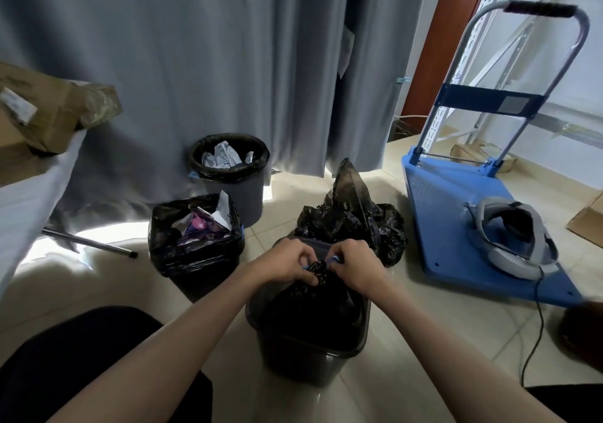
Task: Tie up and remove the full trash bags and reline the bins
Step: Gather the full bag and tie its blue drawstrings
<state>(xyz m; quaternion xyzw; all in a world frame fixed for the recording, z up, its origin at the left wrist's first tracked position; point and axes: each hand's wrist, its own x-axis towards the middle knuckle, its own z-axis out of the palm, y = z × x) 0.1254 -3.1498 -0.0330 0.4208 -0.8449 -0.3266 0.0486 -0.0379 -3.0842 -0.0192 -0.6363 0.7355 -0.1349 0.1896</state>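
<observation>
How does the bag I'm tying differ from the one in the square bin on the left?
The near bag is gathered shut at its neck, pinched by left hand and right hand; the left bag gapes open, folded over its bin rim. Trash shows in the left bag, none in the near bag. Both are black.

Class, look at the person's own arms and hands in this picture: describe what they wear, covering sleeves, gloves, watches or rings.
Both forearms are bare right to the bottom edge of the picture; no sleeve shows. The left hand and right hand wear no gloves. No watch or band shows on either wrist, and no ring can be seen on the fingers, though some are curled out of sight.
</observation>
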